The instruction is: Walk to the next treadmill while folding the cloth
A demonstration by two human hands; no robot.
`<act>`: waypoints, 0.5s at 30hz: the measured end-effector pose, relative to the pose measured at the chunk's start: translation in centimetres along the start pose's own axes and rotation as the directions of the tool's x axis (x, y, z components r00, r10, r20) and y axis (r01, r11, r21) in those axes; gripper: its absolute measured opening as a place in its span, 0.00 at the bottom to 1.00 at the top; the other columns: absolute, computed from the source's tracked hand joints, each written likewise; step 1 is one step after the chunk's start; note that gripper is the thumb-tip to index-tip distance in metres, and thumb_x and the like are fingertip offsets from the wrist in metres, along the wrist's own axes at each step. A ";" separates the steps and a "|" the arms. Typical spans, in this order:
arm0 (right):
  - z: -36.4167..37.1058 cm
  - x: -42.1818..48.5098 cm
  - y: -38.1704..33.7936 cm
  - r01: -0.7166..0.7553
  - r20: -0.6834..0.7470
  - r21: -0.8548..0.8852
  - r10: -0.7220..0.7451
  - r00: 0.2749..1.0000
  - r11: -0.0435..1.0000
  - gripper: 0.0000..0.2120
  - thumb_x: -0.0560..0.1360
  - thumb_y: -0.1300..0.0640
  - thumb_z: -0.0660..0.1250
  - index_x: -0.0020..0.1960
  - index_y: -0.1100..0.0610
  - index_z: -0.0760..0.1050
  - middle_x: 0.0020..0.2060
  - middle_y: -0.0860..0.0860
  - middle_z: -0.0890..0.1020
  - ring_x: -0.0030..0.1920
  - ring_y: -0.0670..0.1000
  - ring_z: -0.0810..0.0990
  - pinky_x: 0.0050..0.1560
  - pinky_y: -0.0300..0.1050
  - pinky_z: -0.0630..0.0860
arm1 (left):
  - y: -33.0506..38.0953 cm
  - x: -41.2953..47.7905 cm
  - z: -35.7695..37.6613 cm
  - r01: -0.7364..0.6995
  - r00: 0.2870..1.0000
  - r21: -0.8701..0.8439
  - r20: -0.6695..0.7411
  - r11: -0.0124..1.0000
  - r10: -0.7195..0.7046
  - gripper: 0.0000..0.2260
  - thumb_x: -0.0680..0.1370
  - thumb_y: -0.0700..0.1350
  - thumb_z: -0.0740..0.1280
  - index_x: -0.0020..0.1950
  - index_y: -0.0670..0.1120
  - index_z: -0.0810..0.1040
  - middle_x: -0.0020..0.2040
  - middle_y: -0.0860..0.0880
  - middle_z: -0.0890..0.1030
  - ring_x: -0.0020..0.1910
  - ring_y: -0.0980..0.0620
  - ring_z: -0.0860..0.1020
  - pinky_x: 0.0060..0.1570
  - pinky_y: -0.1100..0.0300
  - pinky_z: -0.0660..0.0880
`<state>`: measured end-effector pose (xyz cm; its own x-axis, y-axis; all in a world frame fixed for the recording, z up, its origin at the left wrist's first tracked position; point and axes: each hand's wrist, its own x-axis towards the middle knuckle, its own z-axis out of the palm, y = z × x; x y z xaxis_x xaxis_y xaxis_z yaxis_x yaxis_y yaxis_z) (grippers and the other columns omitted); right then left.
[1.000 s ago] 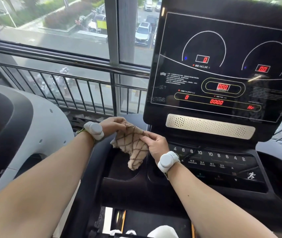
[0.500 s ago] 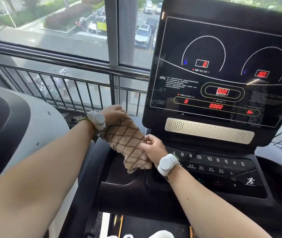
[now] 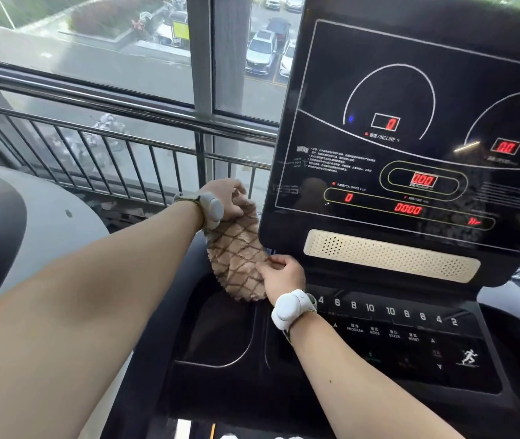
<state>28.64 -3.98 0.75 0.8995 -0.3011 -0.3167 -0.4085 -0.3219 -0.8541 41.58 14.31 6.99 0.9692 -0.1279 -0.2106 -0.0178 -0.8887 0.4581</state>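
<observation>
A tan cloth (image 3: 238, 255) with a brown diamond pattern hangs stretched between both hands, beside the left edge of a black treadmill console (image 3: 410, 137). My left hand (image 3: 228, 198) grips the cloth's top end, raised near the console's lower left corner. My right hand (image 3: 279, 274) pinches the cloth's lower right edge, just under the console's bottom rim. Both wrists wear white bands. The console shows red digits reading zero.
A button panel (image 3: 391, 324) with numbered keys lies below the console, with a dark cup recess (image 3: 217, 331) at its left. A grey neighbouring machine (image 3: 30, 223) stands at left. Behind are a metal railing (image 3: 110, 144) and a window over parked cars.
My left hand has lifted the cloth's top end up and away, pulling the cloth longer and more upright. My right hand stayed near the console's lower left corner, still holding the cloth.
</observation>
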 end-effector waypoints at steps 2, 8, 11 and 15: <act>0.1 -0.8 -0.6 0.144 -0.129 -0.099 -0.156 0.979 0.985 0.10 0.73 0.49 0.76 0.49 0.54 0.83 0.42 0.48 0.86 0.45 0.49 0.84 0.51 0.44 0.80 | 0.0 -0.1 0.5 0.005 0.994 0.033 -0.107 0.999 -0.001 0.30 0.70 0.55 0.78 0.69 0.49 0.74 0.62 0.47 0.81 0.61 0.45 0.79 0.62 0.50 0.76; 1.1 -2.2 0.1 0.195 -0.196 -0.127 -0.218 0.956 0.972 0.06 0.71 0.55 0.73 0.38 0.53 0.77 0.37 0.50 0.84 0.36 0.51 0.83 0.41 0.44 0.79 | -0.8 -0.6 2.4 -0.048 0.999 0.021 0.011 0.999 0.047 0.15 0.73 0.51 0.76 0.56 0.48 0.83 0.53 0.51 0.84 0.53 0.51 0.82 0.49 0.61 0.75; 2.3 -2.6 -0.1 -0.124 0.095 0.119 0.113 0.989 0.985 0.04 0.75 0.58 0.70 0.41 0.54 0.77 0.36 0.56 0.87 0.34 0.56 0.88 0.41 0.57 0.86 | -0.8 -0.4 3.5 -0.092 0.976 0.072 0.205 0.993 0.076 0.20 0.76 0.51 0.73 0.67 0.49 0.81 0.65 0.51 0.81 0.63 0.51 0.79 0.61 0.59 0.74; 3.7 -1.1 0.0 -0.426 0.276 0.234 0.361 0.891 0.874 0.08 0.76 0.56 0.68 0.48 0.61 0.80 0.37 0.58 0.86 0.41 0.61 0.89 0.49 0.62 0.85 | -1.0 0.7 5.9 -0.181 0.941 0.085 0.304 0.980 0.147 0.24 0.79 0.50 0.70 0.75 0.50 0.73 0.73 0.50 0.75 0.72 0.48 0.73 0.72 0.54 0.67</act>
<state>28.20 -0.31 -0.47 0.6969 -0.1362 -0.7041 -0.7040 0.0574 -0.7079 40.84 12.54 1.29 0.8346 -0.3853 -0.3936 -0.2134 -0.8850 0.4138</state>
